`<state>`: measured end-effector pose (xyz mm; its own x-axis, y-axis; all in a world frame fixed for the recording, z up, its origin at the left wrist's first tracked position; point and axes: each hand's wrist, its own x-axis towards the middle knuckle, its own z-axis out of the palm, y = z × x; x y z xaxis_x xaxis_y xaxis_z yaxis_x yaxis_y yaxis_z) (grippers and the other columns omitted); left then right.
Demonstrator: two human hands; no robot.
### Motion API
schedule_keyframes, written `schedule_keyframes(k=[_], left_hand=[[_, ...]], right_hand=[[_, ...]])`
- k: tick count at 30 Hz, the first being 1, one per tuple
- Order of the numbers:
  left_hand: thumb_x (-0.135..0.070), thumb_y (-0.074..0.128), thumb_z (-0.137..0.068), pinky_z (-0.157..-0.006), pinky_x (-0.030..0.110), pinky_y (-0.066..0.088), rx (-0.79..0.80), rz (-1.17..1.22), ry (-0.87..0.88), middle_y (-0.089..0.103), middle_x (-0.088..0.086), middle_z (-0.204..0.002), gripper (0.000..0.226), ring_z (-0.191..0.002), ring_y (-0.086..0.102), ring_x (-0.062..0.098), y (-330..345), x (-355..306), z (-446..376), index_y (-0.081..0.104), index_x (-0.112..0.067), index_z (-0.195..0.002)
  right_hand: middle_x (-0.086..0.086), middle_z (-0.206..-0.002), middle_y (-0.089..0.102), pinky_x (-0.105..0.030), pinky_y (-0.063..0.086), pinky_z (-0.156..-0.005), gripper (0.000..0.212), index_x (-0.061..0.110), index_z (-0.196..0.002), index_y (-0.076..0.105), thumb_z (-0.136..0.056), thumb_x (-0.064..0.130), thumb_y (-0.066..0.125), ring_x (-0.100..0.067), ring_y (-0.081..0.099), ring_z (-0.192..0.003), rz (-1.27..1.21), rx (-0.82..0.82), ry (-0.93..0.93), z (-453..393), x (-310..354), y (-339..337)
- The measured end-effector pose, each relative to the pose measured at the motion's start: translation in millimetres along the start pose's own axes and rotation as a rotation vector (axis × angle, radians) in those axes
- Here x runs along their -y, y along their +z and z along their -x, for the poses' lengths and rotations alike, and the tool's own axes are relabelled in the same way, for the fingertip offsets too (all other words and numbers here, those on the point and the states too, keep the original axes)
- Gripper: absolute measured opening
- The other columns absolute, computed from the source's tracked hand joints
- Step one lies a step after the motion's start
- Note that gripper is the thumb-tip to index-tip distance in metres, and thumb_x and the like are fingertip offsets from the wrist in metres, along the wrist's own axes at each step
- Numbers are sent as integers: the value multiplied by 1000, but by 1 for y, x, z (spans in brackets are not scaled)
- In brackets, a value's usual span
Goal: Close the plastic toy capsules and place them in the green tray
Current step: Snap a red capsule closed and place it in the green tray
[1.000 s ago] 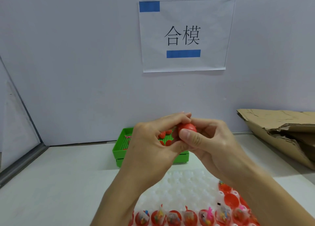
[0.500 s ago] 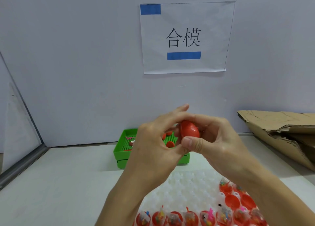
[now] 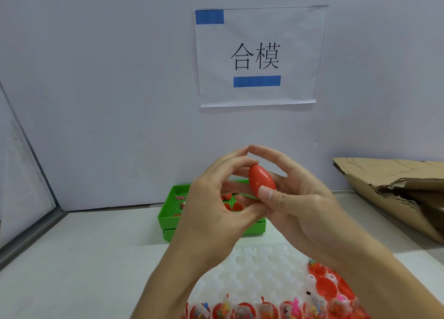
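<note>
A red egg-shaped capsule (image 3: 260, 180) is held up in front of me, above the table. My right hand (image 3: 300, 203) grips it with the thumb on its lower end and fingers behind it. My left hand (image 3: 216, 205) curls round its left side, with the fingertips at its top. Behind the hands the green tray (image 3: 165, 219) stands against the wall with a few red capsules (image 3: 237, 207) inside. Open red capsule halves with small toys (image 3: 242, 310) line the near edge of a white dimpled holder (image 3: 259, 268).
A crumpled cardboard sheet (image 3: 394, 186) lies at the right by the wall. A paper sign (image 3: 259, 56) hangs on the wall above. A metal frame edge (image 3: 31, 234) runs along the left side of the white table.
The capsule has come up slightly and turned so its full egg shape shows. My left fingers have loosened from a tight press into a looser curl round it.
</note>
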<state>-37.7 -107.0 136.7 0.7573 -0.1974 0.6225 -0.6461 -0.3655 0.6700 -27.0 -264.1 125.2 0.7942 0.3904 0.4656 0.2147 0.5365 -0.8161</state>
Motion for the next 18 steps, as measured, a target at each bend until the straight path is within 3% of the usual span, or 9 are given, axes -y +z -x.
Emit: schedule_keyframes(k=[2,5,7,12,18], left_hand=[[-21,84,-75,-87,32,58,-39,-13,20,60,-27,-125,49,-110,64,6,0,1,0,64,-38,-116],[-39,84,-72,-83,10,50,-142,-131,71,67,-29,-108,43,-104,61,-10,-3,0,1,63,-40,-110],[-51,80,-69,-77,3,47,-171,-204,111,70,-23,-96,43,-95,64,-9,-4,-1,1,64,-35,-106],[-36,79,-66,-62,17,52,-138,-282,131,64,-15,-74,32,-78,63,2,-3,4,1,56,-23,-85],[-35,75,-67,-56,25,50,-101,-270,127,62,-10,-67,28,-69,62,10,-4,7,1,56,-19,-79]], right_hand=[[-23,-130,63,-41,56,-91,59,14,-141,47,-86,0,59,-41,62,-118,16,0,5,0,0,0],[-13,-124,69,-39,57,-90,58,17,-135,55,-80,20,72,-34,68,-111,211,-81,17,0,2,-1],[-8,-113,74,-34,58,-85,42,20,-121,68,-79,26,72,-28,73,-102,376,-156,1,-1,4,-1],[-1,-99,78,-23,58,-81,18,24,-104,78,-90,19,67,-19,75,-95,549,-119,10,1,4,3],[0,-94,79,-20,58,-79,25,33,-97,79,-96,15,62,-16,76,-90,569,-133,35,2,1,5]])
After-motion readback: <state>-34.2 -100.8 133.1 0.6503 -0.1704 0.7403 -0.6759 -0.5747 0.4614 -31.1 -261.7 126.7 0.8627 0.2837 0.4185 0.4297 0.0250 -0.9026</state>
